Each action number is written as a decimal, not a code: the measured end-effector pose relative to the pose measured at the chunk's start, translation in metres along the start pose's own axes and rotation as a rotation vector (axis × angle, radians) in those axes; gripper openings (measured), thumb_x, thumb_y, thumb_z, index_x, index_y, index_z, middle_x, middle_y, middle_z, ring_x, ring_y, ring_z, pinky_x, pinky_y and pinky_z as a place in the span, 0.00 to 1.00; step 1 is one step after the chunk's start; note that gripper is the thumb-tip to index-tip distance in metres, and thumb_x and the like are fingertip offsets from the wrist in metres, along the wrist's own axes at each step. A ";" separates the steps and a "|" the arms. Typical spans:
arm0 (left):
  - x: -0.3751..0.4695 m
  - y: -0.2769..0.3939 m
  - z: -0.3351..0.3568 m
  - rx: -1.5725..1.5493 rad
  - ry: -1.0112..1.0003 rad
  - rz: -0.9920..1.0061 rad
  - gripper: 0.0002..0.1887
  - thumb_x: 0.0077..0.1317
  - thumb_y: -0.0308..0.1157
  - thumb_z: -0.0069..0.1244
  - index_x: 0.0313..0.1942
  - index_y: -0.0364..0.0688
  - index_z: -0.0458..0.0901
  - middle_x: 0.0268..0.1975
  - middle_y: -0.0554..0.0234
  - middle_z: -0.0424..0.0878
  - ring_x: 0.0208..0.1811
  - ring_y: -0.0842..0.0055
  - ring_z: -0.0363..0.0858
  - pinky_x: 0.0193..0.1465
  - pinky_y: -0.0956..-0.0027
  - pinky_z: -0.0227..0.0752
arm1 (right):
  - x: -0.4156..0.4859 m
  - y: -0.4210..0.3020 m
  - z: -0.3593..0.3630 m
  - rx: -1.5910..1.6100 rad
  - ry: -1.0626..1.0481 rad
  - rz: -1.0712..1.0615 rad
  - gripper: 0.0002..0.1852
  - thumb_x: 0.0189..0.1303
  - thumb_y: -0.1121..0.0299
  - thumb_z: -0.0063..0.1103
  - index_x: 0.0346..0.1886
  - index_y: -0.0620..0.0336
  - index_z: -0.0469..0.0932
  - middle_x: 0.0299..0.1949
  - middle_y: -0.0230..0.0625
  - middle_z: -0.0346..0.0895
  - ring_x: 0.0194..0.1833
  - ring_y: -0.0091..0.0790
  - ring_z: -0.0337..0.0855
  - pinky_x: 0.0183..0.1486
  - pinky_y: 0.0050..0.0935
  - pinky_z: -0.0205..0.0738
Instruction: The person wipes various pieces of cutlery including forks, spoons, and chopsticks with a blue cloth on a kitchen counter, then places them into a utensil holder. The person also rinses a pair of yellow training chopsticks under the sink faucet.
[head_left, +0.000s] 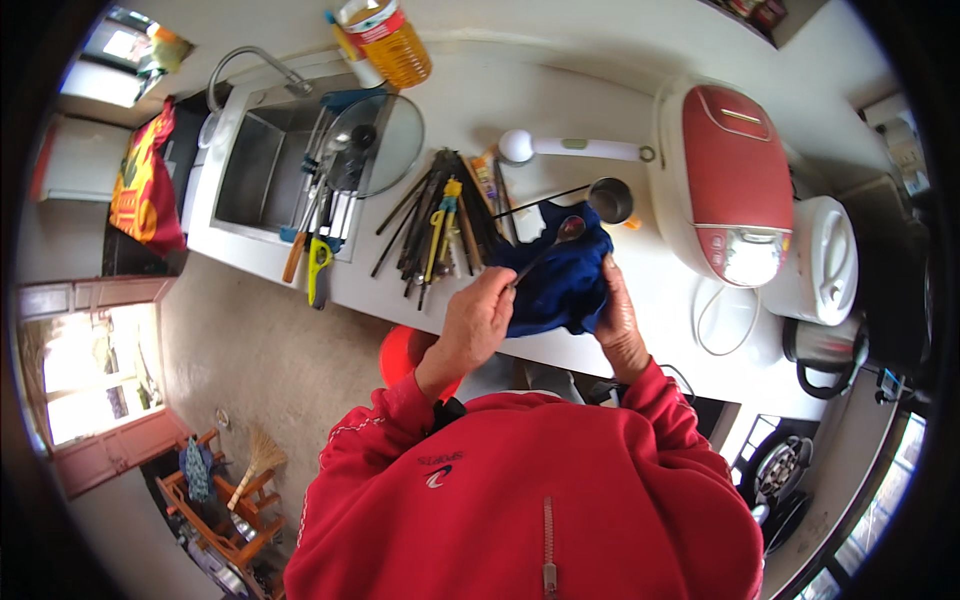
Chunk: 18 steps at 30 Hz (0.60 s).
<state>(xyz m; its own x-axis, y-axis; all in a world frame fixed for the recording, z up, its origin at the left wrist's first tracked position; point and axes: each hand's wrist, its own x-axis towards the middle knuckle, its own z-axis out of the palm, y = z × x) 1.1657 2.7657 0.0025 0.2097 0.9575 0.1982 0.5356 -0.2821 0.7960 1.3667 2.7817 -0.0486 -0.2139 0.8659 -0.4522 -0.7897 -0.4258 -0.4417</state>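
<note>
My left hand (478, 315) is closed on the handle of a metal spoon (570, 229), whose bowl lies over a dark blue cloth (559, 289). The right side of that cloth is gripped by my right hand (619, 315). Just beyond the cloth stands a small metal cup (611, 201), with a thin dark stick reaching towards it. Left of the cloth, many chopsticks (427, 225) lie in a fanned pile on the white countertop (480, 97), with a yellow pair among them.
On the left are a steel sink (259, 165), a glass lid (401, 142) and a yellow-green peeler or lighter-like tool (320, 262). An oil bottle (394, 49) stands behind. A white-handled utensil (585, 147) lies near a red rice cooker (731, 165). An electric kettle (825, 349) stands right.
</note>
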 end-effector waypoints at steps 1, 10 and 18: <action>0.000 0.009 0.007 0.013 -0.022 0.017 0.08 0.62 0.20 0.46 0.42 0.35 0.72 0.35 0.50 0.76 0.32 0.54 0.75 0.33 0.64 0.69 | -0.003 -0.002 0.008 0.001 -0.043 0.007 0.27 0.62 0.56 0.57 0.61 0.59 0.65 0.49 0.36 0.76 0.53 0.33 0.75 0.58 0.33 0.70; -0.005 0.031 0.002 0.142 -0.221 0.008 0.09 0.59 0.22 0.48 0.40 0.38 0.73 0.32 0.52 0.77 0.29 0.53 0.76 0.29 0.58 0.69 | 0.004 -0.008 0.031 -0.734 0.090 -0.524 0.11 0.60 0.68 0.57 0.41 0.65 0.74 0.31 0.31 0.78 0.33 0.21 0.76 0.36 0.23 0.73; -0.011 0.028 -0.033 0.162 -0.219 -0.003 0.05 0.60 0.24 0.47 0.36 0.38 0.70 0.29 0.52 0.75 0.28 0.54 0.75 0.28 0.57 0.67 | 0.012 -0.012 -0.002 -1.030 0.217 -0.623 0.12 0.56 0.67 0.52 0.34 0.69 0.74 0.19 0.42 0.74 0.20 0.32 0.75 0.26 0.28 0.69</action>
<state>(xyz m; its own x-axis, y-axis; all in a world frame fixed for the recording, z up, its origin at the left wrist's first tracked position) 1.1512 2.7490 0.0409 0.3710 0.9271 0.0536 0.6564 -0.3027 0.6911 1.3744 2.7966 -0.0503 0.2165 0.9761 -0.0202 0.1228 -0.0478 -0.9913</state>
